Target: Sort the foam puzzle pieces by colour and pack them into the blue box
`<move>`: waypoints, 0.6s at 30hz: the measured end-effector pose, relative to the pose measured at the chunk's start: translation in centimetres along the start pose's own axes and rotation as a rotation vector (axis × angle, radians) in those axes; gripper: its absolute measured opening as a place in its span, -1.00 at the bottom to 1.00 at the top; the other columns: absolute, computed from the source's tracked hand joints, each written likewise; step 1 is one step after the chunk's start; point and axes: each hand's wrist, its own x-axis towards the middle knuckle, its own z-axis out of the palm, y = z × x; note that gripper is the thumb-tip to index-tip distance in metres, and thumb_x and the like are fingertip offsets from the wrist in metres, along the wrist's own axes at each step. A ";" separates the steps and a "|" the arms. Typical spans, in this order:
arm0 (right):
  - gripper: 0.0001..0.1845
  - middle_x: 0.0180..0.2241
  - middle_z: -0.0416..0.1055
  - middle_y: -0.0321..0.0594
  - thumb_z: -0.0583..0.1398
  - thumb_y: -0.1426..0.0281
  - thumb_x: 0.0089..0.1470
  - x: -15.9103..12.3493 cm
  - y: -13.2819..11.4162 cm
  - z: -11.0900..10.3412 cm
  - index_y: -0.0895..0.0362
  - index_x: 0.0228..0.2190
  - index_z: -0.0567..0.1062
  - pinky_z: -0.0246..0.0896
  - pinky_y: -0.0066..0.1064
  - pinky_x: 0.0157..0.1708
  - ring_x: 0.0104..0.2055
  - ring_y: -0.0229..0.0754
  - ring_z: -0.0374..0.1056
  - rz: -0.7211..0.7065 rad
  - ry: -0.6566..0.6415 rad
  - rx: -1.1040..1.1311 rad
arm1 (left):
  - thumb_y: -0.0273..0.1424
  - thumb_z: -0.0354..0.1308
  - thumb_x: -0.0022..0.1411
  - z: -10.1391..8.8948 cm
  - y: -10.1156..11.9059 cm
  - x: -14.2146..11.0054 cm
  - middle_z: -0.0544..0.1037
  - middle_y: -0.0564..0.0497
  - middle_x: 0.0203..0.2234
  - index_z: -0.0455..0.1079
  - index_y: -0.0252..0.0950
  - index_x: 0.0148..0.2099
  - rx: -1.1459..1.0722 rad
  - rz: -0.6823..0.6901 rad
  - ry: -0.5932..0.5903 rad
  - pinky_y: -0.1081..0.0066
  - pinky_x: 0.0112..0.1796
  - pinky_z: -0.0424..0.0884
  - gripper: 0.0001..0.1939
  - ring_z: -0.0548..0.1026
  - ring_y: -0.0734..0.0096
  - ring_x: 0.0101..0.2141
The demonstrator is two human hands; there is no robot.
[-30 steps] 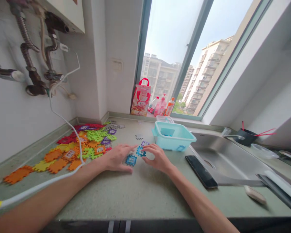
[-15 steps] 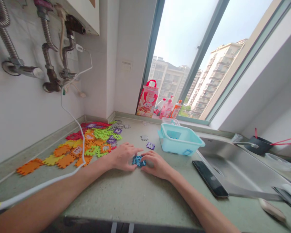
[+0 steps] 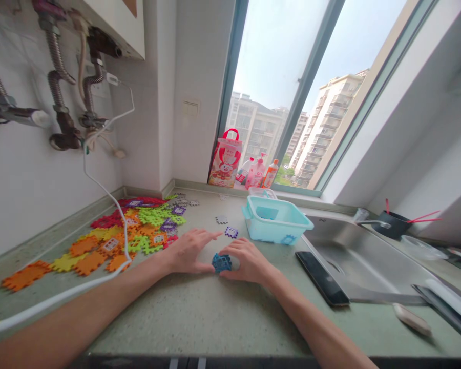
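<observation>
A small blue toothed puzzle tile (image 3: 221,262), perhaps several stacked or joined, is between my hands low over the counter. My right hand (image 3: 248,261) curls around its right side, thumb below and fingers above. My left hand (image 3: 190,252) is on the other side with index finger stretched out and thumb apart, the thumb tip at the tile's left edge; whether it touches is hard to tell. Just beyond lie a purple-and-white tile (image 3: 231,232) and a grey-white tile (image 3: 222,220).
Mixed orange, yellow, green and red tiles (image 3: 90,263) cover the left counter, crossed by a white cable (image 3: 125,230). A light-blue basket (image 3: 276,233) stands at the back right. A phone (image 3: 321,278) lies by the steel sink (image 3: 372,274). Bottles (image 3: 255,173) line the windowsill.
The blue tile looks turned and tilted between my hands. My left fingers have drawn slightly away from it, while the right hand stays around it. The whole view has shifted slightly.
</observation>
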 end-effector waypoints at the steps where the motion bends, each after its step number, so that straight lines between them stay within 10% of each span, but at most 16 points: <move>1: -0.60 -0.16 0.67 -0.23 0.45 0.14 0.05 0.0 0.2 -0.4 -0.03 -0.08 0.61 0.25 -0.18 0.10 -0.12 -0.06 0.56 -0.040 0.042 -0.003 | -0.03 0.48 0.10 0.0 0.0 0.0 0.53 -0.14 0.17 0.06 -0.12 0.52 0.004 0.008 0.001 0.08 0.16 0.36 0.07 0.51 -0.02 0.11; 6: -0.67 -0.10 0.65 -0.16 0.40 0.18 0.12 -0.8 2.3 -3.4 -0.01 -0.08 0.61 0.26 -0.12 0.11 -0.10 -0.06 0.55 -0.047 0.371 -0.143 | -0.04 0.49 0.12 -0.4 0.3 0.1 0.48 -0.15 0.25 0.02 -0.11 0.54 0.003 0.049 -0.030 0.06 0.21 0.32 0.10 0.45 -0.03 0.18; 13: -0.66 -0.04 0.64 -0.08 0.33 0.09 0.23 -3.4 6.7 -6.9 0.04 -0.09 0.61 0.26 -0.06 0.13 -0.01 0.05 0.54 0.315 0.857 -0.366 | -0.10 0.46 0.18 -0.6 0.1 -0.2 0.50 -0.14 0.22 0.06 -0.13 0.53 -0.019 0.053 -0.035 0.07 0.22 0.33 0.01 0.45 0.02 0.19; 18: -0.54 -0.04 0.63 -0.07 0.22 -0.04 0.29 -4.3 9.2 -7.0 0.06 -0.09 0.62 0.18 -0.11 0.13 0.03 0.08 0.50 0.516 0.858 -0.433 | -0.11 0.44 0.22 -0.7 -0.1 -0.5 0.55 -0.12 0.16 0.23 -0.16 0.44 0.025 0.089 -0.056 0.10 0.21 0.36 -0.16 0.46 0.06 0.18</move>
